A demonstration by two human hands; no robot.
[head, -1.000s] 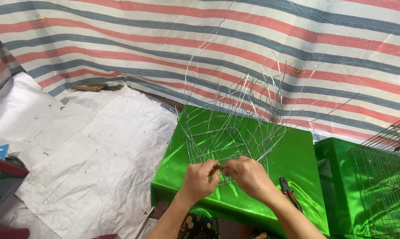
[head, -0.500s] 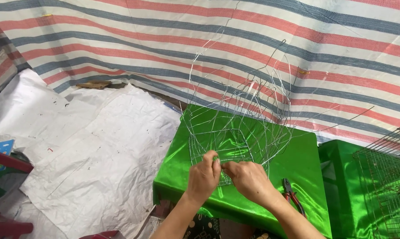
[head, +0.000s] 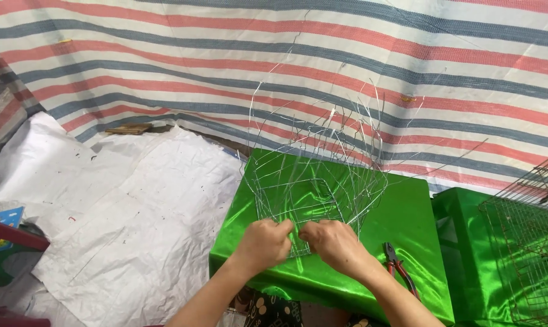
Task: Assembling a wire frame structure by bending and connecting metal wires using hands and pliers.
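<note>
Wire basket half-woven on the green table.
Left hand and right hand pinch the wire frame's six-o'clock edge; base formed, uprights toward twelve loose.

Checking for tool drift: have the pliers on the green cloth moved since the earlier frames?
No. The pliers lie at the same spot on the green cloth, just right of the right hand; only the camera view shifted.

Head cam, looks down-fwd, close over green table.
</note>
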